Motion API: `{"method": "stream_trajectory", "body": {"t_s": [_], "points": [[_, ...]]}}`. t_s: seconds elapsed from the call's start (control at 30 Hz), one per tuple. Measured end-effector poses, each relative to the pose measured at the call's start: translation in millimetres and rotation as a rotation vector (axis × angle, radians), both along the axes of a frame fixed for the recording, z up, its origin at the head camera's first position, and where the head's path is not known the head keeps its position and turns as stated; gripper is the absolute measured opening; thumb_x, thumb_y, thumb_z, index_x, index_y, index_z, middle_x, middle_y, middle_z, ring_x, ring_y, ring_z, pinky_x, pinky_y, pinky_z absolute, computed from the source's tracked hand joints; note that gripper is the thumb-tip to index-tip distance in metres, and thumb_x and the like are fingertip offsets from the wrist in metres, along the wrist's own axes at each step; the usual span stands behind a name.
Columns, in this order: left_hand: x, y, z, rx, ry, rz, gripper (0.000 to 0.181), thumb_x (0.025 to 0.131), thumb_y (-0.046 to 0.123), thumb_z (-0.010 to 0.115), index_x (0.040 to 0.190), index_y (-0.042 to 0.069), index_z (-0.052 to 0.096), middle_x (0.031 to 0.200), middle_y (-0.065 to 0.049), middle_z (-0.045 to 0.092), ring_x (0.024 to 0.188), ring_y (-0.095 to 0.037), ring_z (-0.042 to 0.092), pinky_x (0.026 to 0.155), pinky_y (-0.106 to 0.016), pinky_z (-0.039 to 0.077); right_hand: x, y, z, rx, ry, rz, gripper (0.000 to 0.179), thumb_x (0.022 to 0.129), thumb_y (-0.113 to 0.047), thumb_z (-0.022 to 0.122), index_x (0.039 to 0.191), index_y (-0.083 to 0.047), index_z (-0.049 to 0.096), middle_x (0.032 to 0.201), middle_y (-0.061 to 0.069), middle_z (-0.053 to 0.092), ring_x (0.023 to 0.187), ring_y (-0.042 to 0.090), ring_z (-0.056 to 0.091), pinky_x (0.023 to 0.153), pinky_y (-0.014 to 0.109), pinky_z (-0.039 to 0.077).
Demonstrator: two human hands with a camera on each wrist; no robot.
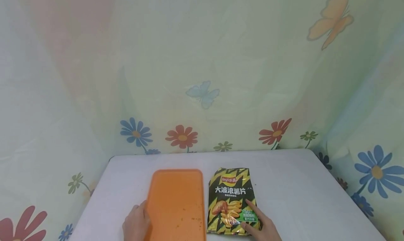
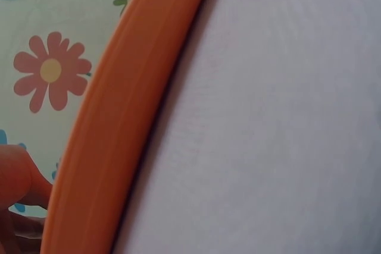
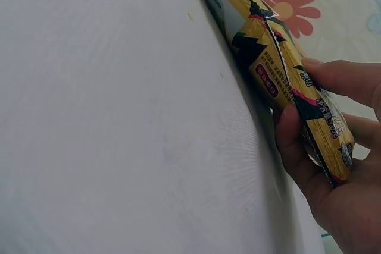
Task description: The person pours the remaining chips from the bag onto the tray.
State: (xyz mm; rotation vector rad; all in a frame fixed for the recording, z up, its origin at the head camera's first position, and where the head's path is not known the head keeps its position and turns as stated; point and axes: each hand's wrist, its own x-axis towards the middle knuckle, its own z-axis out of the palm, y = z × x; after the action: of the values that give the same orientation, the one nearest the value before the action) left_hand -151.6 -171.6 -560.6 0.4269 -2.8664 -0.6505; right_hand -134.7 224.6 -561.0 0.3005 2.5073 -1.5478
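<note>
An orange plastic tray [image 1: 178,199] with rounded corners lies on the white table, left of centre. My left hand [image 1: 136,222] grips its left edge. In the left wrist view the tray's side wall [image 2: 113,123] crosses the picture, with part of the left hand [image 2: 21,191] at lower left; some fingers are hidden. Just right of the tray lies a black and yellow bag of potato chips [image 1: 231,199], printed front up. My right hand [image 1: 263,223] holds its lower right edge. In the right wrist view, the right hand [image 3: 339,159] pinches the bag's side [image 3: 280,69] between thumb and fingers.
The white table [image 1: 293,192] extends to both sides of the tray and bag. A few small crumbs or specks show on it. Behind and beside it hangs a pale curtain [image 1: 240,76] printed with flowers and butterflies.
</note>
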Motion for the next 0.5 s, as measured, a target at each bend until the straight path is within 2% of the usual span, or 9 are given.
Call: {"method": "stream_trajectory", "body": {"t_s": [0.17, 0.3, 0.4, 0.5], "points": [[4.1, -1.9, -2.1, 0.009, -0.017, -0.007, 0.033, 0.094, 0.002, 0.063, 0.127, -0.005, 0.066, 0.078, -0.009, 0.06, 0.059, -0.017, 0.051, 0.051, -0.032, 0.043, 5.1, -0.8, -1.9, 0.01, 0.008, 0.005, 0.083, 0.086, -0.035, 0.082, 0.156, -0.014, 0.044, 0.147, 0.027, 0.051, 0.117, 0.036, 0.062, 0.097, 0.056, 0.054], [2.7, -4.8, -1.6, 0.031, -0.026, -0.042, 0.034, 0.096, 0.001, 0.059, 0.129, -0.006, 0.064, 0.08, -0.01, 0.06, 0.059, -0.017, 0.05, 0.051, -0.031, 0.042, 6.7, -2.2, 2.7, 0.016, 0.039, 0.008, 0.078, 0.086, -0.026, 0.082, 0.154, -0.016, 0.046, 0.152, 0.026, 0.049, 0.131, 0.047, 0.054, 0.105, 0.062, 0.047], [0.4, -5.6, 0.5, 0.043, -0.033, -0.057, 0.035, 0.097, 0.001, 0.056, 0.131, -0.006, 0.062, 0.08, -0.01, 0.059, 0.059, -0.017, 0.049, 0.05, -0.031, 0.041, 6.6, -4.3, 6.5, 0.023, 0.045, -0.004, 0.075, 0.086, -0.02, 0.081, 0.153, -0.017, 0.047, 0.152, 0.024, 0.048, 0.135, 0.048, 0.05, 0.107, 0.063, 0.045], [0.5, -5.3, 2.0, 0.037, -0.026, -0.062, 0.036, 0.097, 0.001, 0.056, 0.131, -0.007, 0.062, 0.077, -0.009, 0.058, 0.057, -0.017, 0.047, 0.049, -0.03, 0.039, 8.7, -5.4, 9.6, 0.029, 0.058, -0.017, 0.073, 0.086, -0.018, 0.08, 0.152, -0.019, 0.049, 0.152, 0.022, 0.049, 0.132, 0.044, 0.053, 0.106, 0.06, 0.047]]}}
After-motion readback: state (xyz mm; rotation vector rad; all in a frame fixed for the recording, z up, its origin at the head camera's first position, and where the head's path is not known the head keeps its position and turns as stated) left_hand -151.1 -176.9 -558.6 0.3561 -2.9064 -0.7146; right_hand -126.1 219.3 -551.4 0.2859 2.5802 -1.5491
